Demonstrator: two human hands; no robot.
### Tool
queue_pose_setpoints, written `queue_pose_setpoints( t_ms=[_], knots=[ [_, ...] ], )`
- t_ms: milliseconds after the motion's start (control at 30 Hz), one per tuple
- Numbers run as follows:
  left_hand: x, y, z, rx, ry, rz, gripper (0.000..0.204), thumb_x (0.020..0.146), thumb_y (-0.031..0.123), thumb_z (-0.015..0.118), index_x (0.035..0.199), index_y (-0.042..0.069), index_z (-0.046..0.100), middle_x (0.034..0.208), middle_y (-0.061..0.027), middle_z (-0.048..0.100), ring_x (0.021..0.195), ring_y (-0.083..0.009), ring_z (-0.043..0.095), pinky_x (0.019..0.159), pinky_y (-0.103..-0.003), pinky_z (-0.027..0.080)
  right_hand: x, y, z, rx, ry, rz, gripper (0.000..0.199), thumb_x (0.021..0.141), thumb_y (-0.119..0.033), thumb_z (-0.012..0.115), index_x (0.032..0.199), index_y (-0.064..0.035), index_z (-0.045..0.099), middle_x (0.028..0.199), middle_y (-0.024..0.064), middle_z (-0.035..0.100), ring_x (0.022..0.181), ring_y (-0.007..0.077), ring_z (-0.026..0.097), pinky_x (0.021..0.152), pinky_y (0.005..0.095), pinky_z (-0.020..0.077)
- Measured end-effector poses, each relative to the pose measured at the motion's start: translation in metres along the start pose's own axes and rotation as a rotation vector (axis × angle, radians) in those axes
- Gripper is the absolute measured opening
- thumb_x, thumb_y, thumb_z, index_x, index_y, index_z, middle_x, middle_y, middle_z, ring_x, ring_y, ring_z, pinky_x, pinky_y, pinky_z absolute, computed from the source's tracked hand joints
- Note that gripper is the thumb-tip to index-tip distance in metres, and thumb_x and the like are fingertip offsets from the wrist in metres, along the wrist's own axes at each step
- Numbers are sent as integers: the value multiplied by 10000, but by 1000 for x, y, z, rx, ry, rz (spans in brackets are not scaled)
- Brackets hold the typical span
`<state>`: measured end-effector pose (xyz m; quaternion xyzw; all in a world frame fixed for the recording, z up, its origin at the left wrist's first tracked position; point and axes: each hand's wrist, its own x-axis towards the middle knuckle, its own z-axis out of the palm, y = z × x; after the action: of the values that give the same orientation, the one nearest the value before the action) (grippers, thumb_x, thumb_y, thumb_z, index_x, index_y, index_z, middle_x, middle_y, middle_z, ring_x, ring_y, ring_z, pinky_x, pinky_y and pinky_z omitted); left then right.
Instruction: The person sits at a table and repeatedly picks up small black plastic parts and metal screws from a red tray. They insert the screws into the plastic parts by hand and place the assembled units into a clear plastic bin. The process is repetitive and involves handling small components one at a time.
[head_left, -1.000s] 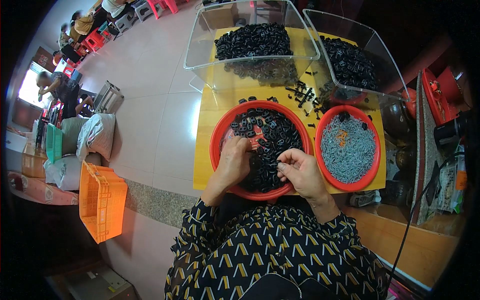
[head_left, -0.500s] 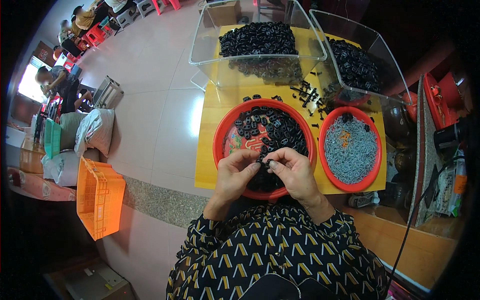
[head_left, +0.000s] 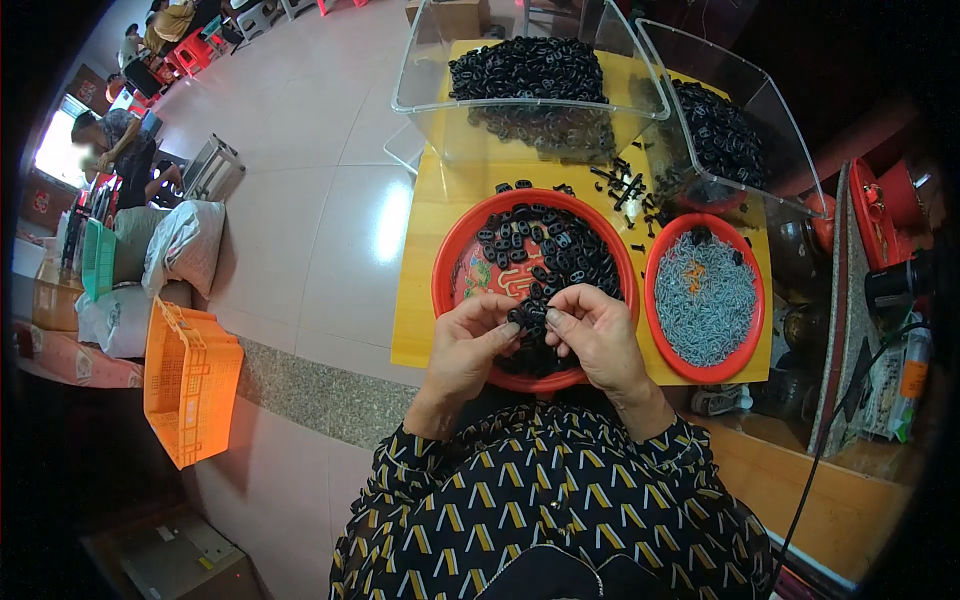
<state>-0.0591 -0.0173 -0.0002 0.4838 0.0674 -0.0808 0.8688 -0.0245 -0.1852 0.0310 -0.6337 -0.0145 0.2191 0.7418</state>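
Note:
Over the near part of a round red tray [head_left: 438, 285], my hands work close together. My left hand [head_left: 470, 335] pinches a small black plastic piece [head_left: 524, 318] between thumb and fingertips. Thumb and fingers of my right hand [head_left: 602, 335] are closed on a small dark piece right beside it; its exact shape is too small to make out. Many black oval pieces with two holes [head_left: 590, 262] lie in the tray, heaped to the right and near side. On its left, the patterned bottom shows. An oval red tray [head_left: 655, 335] to the right holds a heap of silvery screws [head_left: 705, 315].
Two clear plastic bins [head_left: 540, 112] [head_left: 800, 150] with black pieces stand at the back of the yellow table [head_left: 412, 335]. Loose black parts [head_left: 628, 188] lie between bins and trays. An orange crate [head_left: 190, 385] and sacks [head_left: 186, 248] stand left. Another person [head_left: 125, 150] sits far left.
Both hands stay over the tray, with the fingers shifted slightly around the small black pieces. The whole view has moved a little.

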Motion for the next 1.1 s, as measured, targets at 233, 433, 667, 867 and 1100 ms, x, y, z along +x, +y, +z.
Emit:
queue_pose_setpoints(
  t_ms=[233, 433, 667, 867, 1100],
  knots=[
    [-3, -3, -2, -74, -38, 30, 279, 791, -3, 594, 1067, -9, 558, 856, -52, 600, 738, -98, 557, 641, -209, 459, 0, -5, 3, -118, 11, 24, 73, 791, -43, 588, 834, 8, 559, 683, 0, 565, 576, 33, 520, 493, 168, 416],
    [-5, 0, -1, -55, -54, 41, 289, 795, -7, 592, 1081, -12, 555, 878, -45, 601, 759, -90, 557, 667, -210, 467, 1, -6, 6, -193, -2, 2, 65, 786, -33, 594, 822, 10, 560, 686, -21, 556, 595, 3, 485, 507, 159, 395],
    [-5, 1, 0, -36, -59, 22, 288, 795, 0, 595, 1080, -14, 554, 916, -56, 608, 787, -91, 560, 683, -210, 467, 0, -4, 5, -209, -2, -15, 57, 783, -38, 594, 805, 5, 564, 678, -31, 549, 586, -1, 466, 502, 164, 385],
    [-5, -2, 0, 37, -38, 35, 288, 795, -4, 593, 1080, -16, 557, 914, -48, 606, 784, -84, 552, 687, -204, 459, 0, -1, 4, -254, 10, -42, 63, 775, -48, 600, 791, 3, 567, 664, -38, 545, 580, 0, 462, 500, 171, 385],
    [-6, -1, 2, 44, -34, 48, 287, 793, -5, 595, 1078, -14, 560, 907, -41, 605, 780, -78, 549, 684, -203, 456, -3, -3, 6, -346, 30, -101, 75, 766, -57, 602, 787, 6, 567, 650, -22, 552, 579, 10, 473, 505, 189, 403]
  ],
)
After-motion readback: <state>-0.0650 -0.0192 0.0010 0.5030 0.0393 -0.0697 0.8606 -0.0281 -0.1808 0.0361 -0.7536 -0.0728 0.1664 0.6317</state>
